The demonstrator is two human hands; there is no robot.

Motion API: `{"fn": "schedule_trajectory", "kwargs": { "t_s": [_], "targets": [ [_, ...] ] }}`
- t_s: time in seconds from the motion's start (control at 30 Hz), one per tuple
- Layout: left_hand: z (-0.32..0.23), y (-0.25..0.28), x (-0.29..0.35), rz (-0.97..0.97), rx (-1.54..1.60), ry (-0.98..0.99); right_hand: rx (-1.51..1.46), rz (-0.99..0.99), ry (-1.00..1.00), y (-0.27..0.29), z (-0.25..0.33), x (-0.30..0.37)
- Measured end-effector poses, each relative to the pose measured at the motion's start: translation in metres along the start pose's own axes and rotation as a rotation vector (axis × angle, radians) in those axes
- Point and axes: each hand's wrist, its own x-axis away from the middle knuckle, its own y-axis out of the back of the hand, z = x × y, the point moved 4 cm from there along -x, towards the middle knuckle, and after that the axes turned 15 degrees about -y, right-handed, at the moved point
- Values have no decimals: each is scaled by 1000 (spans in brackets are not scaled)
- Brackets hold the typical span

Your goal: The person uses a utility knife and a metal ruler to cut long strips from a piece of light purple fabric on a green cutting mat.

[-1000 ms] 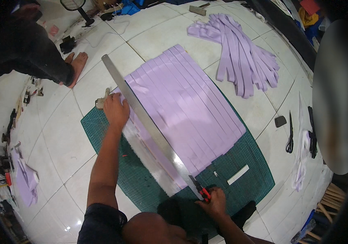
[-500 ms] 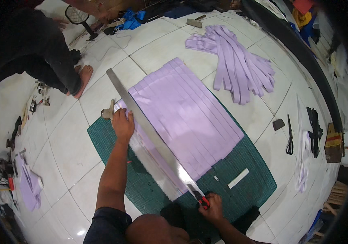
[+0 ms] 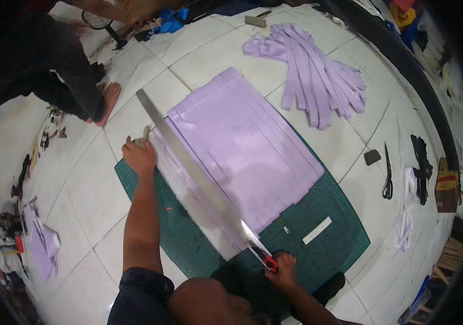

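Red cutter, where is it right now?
In the head view, the red cutter is low and right of centre, held in the right hand at the near end of the metal ruler.

Pale lilac fabric (image 3: pixel 248 157) is lying nearly flat in overlapping layers, their edges forming parallel lines, on a green cutting mat (image 3: pixel 342 222). A long metal ruler (image 3: pixel 188 161) is stretching diagonally over the fabric's left part, its far end jutting past the cloth. A red-and-black cutter (image 3: pixel 269 262) is slanting at the ruler's near end, blade pointing up-left. A dull clip (image 3: pixel 145 135), partly hidden, is standing at the fabric's upper-left corner.
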Motion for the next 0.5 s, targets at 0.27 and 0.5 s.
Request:
{"fn": "schedule_trajectory", "kwargs": {
  "t_s": [0.27,0.5],
  "targets": [
    [84,-49,-8,495,330,265,49,85,7,6,-1,-4],
    [84,-40,-25,601,502,322,20,18,48,5,-1,-2]
  ]
}}
